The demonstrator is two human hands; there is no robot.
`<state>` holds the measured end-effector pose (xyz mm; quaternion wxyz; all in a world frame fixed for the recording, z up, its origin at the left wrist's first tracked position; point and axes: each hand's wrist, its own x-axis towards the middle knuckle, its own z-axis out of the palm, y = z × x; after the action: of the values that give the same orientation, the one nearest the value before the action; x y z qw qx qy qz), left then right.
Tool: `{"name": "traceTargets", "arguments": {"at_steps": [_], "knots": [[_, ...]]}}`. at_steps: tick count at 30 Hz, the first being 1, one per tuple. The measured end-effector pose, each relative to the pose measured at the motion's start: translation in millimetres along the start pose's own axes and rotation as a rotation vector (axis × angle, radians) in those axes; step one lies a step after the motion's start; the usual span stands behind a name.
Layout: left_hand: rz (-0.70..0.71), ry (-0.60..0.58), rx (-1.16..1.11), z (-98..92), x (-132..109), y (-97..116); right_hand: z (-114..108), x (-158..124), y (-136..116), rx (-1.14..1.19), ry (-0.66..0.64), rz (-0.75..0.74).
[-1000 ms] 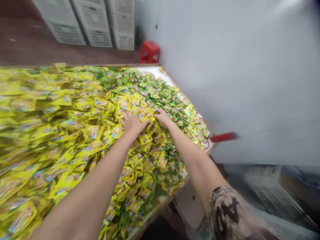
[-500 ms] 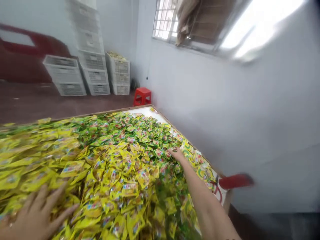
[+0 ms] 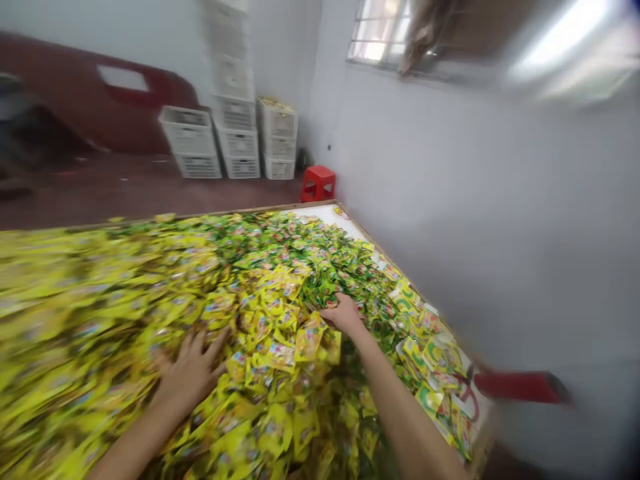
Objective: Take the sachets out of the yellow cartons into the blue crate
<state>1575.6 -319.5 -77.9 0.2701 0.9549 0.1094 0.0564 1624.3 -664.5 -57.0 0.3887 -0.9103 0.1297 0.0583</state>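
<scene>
A big table [image 3: 327,212] is heaped with several small yellow and green sachets [image 3: 270,313]. My left hand [image 3: 193,370] lies flat on the yellow packets with its fingers spread apart. My right hand [image 3: 343,313] rests further off, on the heap where yellow packets meet green ones; its fingers curl down into the packets, and I cannot make out whether they grip any. Both forearms reach in from the bottom of the view. The left side of the pile is smeared by motion.
A grey wall runs close along the table's right side. A red handle [image 3: 520,387] sticks out at the table's near right corner. Beyond the table stand a red stool [image 3: 318,183] and stacked white crates [image 3: 235,137] on a dark red floor.
My left hand swept out to the left, then came back toward the middle and up the pile. My right hand shifted right, then drew nearer. The camera lifted and swung.
</scene>
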Motion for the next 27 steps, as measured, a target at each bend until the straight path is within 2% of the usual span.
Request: {"name": "traceTargets", "arguments": {"at_steps": [1, 2, 4, 6, 9, 11, 13, 15, 17, 19, 21, 23, 25, 27], "knots": [[0.165, -0.193, 0.16, -6.5, -6.2, 6.6, -1.0, -13.0, -15.1, -0.056, 0.008, -0.045], [0.205, -0.266, 0.203, -13.2, -13.8, 12.4, -0.7, -27.3, -30.4, -0.103, 0.009, -0.095], [0.221, -0.324, 0.219, -27.5, -29.3, 19.7, 5.6, -57.3, -59.4, -0.172, -0.015, -0.22], [0.243, -0.358, 0.199, -43.9, -41.6, 18.3, 21.0, -86.4, -84.8, -0.239, -0.057, -0.353], [0.225, -0.337, 0.152, -80.9, -57.1, -3.1, 57.9, -128.6, -116.2, -0.52, -0.121, -0.6], [0.166, -0.276, 0.133, -118.4, -72.6, -30.0, 84.4, -156.1, -132.5, -0.642, -0.184, -0.764], [0.07, -0.174, 0.14, -165.7, -95.1, -68.3, 106.7, -182.2, -145.1, -0.712, -0.264, -0.881], [-0.067, -0.049, 0.177, -217.5, -124.2, -118.3, 124.0, -207.5, -155.7, -0.784, -0.32, -0.893], [-0.265, 0.082, 0.243, -265.0, -157.4, -175.2, 140.0, -234.6, -167.2, -0.858, -0.312, -0.86], [-0.504, 0.201, 0.318, -298.1, -190.6, -229.1, 160.9, -265.6, -181.4, -0.899, -0.266, -0.863], [-0.664, 0.258, 0.358, -310.6, -217.3, -269.2, 190.6, -299.5, -197.3, -0.873, -0.292, -0.915], [-0.693, 0.265, 0.376, -302.9, -232.5, -290.2, 226.7, -331.8, -211.4, -0.793, -0.395, -0.964], [-0.631, 0.258, 0.396, -282.4, -237.1, -293.3, 260.7, -356.1, -219.0, -0.718, -0.487, -0.954], [-0.542, 0.253, 0.415, -259.6, -237.1, -284.3, 282.6, -367.2, -216.6, -0.68, -0.532, -0.892]]}}
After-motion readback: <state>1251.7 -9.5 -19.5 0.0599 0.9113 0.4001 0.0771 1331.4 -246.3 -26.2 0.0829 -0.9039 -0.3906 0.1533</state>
